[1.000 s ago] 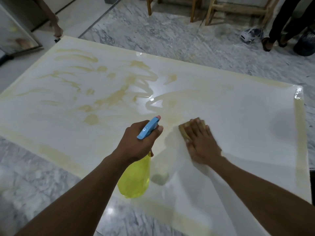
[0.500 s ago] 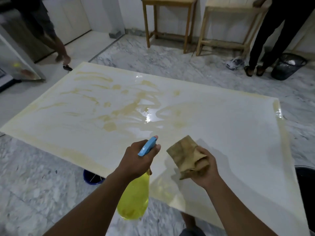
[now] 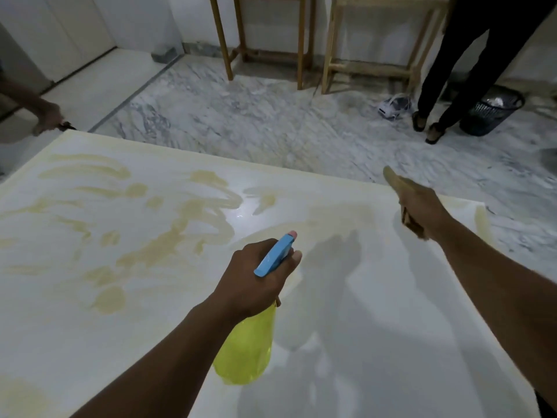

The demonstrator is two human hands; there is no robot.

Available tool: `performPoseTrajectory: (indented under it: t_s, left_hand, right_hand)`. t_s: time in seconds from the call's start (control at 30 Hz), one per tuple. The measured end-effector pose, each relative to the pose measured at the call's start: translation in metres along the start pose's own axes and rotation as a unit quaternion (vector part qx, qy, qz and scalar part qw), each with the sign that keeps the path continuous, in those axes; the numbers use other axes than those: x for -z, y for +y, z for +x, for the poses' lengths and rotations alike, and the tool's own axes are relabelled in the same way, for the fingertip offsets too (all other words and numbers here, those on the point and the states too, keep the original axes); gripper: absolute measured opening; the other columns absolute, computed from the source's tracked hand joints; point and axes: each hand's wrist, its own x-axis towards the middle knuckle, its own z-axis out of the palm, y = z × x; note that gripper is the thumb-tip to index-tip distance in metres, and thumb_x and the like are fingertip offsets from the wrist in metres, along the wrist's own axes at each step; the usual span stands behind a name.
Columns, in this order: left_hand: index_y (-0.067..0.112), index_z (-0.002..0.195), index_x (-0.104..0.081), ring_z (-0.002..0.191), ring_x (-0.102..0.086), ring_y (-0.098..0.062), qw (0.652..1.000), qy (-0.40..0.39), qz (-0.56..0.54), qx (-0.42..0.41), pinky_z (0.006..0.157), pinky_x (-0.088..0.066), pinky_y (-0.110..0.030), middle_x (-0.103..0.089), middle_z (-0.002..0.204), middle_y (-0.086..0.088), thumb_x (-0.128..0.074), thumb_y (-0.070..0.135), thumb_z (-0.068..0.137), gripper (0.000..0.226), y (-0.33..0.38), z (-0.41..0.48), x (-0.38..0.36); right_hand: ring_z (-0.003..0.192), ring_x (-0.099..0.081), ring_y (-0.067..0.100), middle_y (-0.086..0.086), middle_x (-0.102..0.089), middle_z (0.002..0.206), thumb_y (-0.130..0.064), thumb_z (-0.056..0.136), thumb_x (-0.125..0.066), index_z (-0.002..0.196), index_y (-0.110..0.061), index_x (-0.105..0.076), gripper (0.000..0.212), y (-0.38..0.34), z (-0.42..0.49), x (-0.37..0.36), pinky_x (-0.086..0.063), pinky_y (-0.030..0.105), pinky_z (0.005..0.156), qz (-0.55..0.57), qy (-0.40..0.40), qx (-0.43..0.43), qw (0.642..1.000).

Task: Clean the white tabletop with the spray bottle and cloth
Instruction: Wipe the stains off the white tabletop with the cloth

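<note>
My left hand [image 3: 256,279] grips the neck of a yellow spray bottle [image 3: 247,348] with a blue trigger head [image 3: 275,254], held above the middle of the white tabletop [image 3: 361,327]. My right hand [image 3: 420,203] holds a tan cloth [image 3: 393,176] out over the table's far right edge; the cloth sticks out above and below the fist. Yellowish smears [image 3: 168,236] cover the left and middle of the tabletop, with a wet shine near the centre.
Two wooden stools [image 3: 262,40] [image 3: 373,43] stand by the far wall. A person in dark trousers [image 3: 470,64] stands at the right beside a black mesh bin [image 3: 489,113]. Another person's arm [image 3: 39,113] reaches in near the table's far left corner. Marble floor surrounds the table.
My right hand lifted the cloth off the table near the bottle and swung it out to the far right edge. The left hand kept hold of the bottle. The view tilted up.
</note>
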Motion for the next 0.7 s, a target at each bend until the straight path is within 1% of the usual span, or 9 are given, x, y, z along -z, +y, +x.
performPoseTrajectory:
  t_s: [0.07,0.13,0.17,0.2,0.23,0.3,0.4,0.6,0.7]
  left_hand:
    - [0.012,0.119,-0.068,0.063,-0.073,-0.023,1.0,0.0,-0.005,0.003,0.06,-0.064,-0.035,-0.071,0.086,-0.013,-0.061,0.048,0.099,0.042,-0.005,0.015,-0.006]
    - [0.013,0.119,-0.069,0.065,-0.074,-0.024,1.0,0.0,-0.001,0.012,0.065,-0.065,-0.044,-0.072,0.085,-0.012,-0.06,0.049,0.099,0.042,-0.011,0.022,-0.009]
    - [0.013,0.118,-0.069,0.066,-0.075,-0.024,1.0,0.001,0.002,0.02,0.065,-0.064,-0.046,-0.072,0.085,-0.012,-0.06,0.05,0.098,0.043,-0.014,0.024,-0.009]
    - [0.015,0.117,-0.07,0.065,-0.075,-0.024,0.999,0.006,0.006,0.031,0.065,-0.064,-0.048,-0.073,0.085,-0.012,-0.061,0.052,0.097,0.042,-0.018,0.025,-0.006]
    - [0.019,0.113,-0.072,0.063,-0.075,-0.024,0.999,0.012,0.007,0.041,0.066,-0.064,-0.05,-0.073,0.084,-0.012,-0.063,0.054,0.097,0.039,-0.022,0.026,-0.003]
    - [0.03,0.101,-0.073,0.063,-0.075,-0.026,0.998,0.034,0.009,0.055,0.069,-0.064,-0.054,-0.075,0.082,-0.01,-0.065,0.06,0.091,0.032,-0.03,0.028,0.008]
    - [0.037,0.099,-0.072,0.067,-0.074,-0.033,0.995,0.054,0.031,0.083,0.073,-0.062,-0.06,-0.075,0.083,-0.013,-0.06,0.071,0.079,0.042,-0.043,0.022,0.028]
    - [0.033,0.11,-0.07,0.067,-0.073,-0.032,0.99,0.073,0.046,0.112,0.079,-0.06,-0.061,-0.076,0.085,-0.009,-0.059,0.062,0.086,0.04,-0.057,-0.013,0.063]
    - [0.053,0.104,-0.065,0.068,-0.074,-0.032,0.991,0.074,0.042,0.105,0.082,-0.06,-0.059,-0.076,0.087,-0.01,-0.06,0.058,0.089,0.017,-0.067,-0.036,0.076]
  right_hand:
    - [0.045,-0.054,0.017,0.006,-0.061,0.074,-0.092,0.069,-0.051,0.106,-0.045,-0.067,0.062,0.002,0.033,-0.013,-0.044,0.027,0.054,-0.047,-0.04,0.025,0.998]
    - [0.085,-0.06,0.017,-0.004,-0.061,0.098,-0.086,0.077,-0.048,0.109,-0.055,-0.061,0.046,0.036,0.066,-0.04,-0.044,0.041,0.091,-0.125,-0.059,0.042,0.99]
    - [0.112,-0.054,0.017,-0.005,-0.06,0.118,-0.072,0.089,-0.046,0.117,-0.058,-0.057,0.033,0.056,0.078,-0.055,-0.031,0.048,0.108,-0.208,-0.055,0.078,0.974]
    - [0.136,-0.039,0.018,-0.003,-0.051,0.143,-0.054,0.098,-0.039,0.133,-0.052,-0.05,0.037,0.074,0.087,-0.071,-0.017,0.051,0.117,-0.285,-0.044,0.114,0.951]
    - [0.149,-0.02,0.019,-0.003,-0.034,0.159,-0.042,0.099,-0.029,0.146,-0.042,-0.042,0.048,0.084,0.088,-0.084,-0.008,0.052,0.12,-0.337,-0.025,0.139,0.931]
    - [0.154,-0.008,0.02,-0.004,-0.024,0.164,-0.04,0.088,-0.019,0.152,-0.032,-0.036,0.066,0.086,0.078,-0.099,-0.002,0.05,0.121,-0.345,-0.007,0.181,0.921]
    - [0.154,-0.012,0.023,-0.002,-0.029,0.162,-0.05,0.08,-0.013,0.15,-0.031,-0.04,0.077,0.084,0.038,-0.138,-0.004,0.048,0.122,-0.348,-0.073,0.274,0.894]
    - [0.154,0.003,0.02,-0.008,-0.009,0.166,-0.043,0.079,-0.011,0.156,-0.036,-0.021,0.079,0.093,-0.065,-0.209,0.0,0.049,0.123,-0.437,-0.159,0.35,0.813]
    - [0.154,0.001,0.022,-0.007,-0.008,0.166,-0.04,0.086,-0.014,0.156,-0.035,-0.022,0.071,0.107,-0.117,-0.227,-0.004,0.051,0.123,-0.423,-0.16,0.376,0.809]
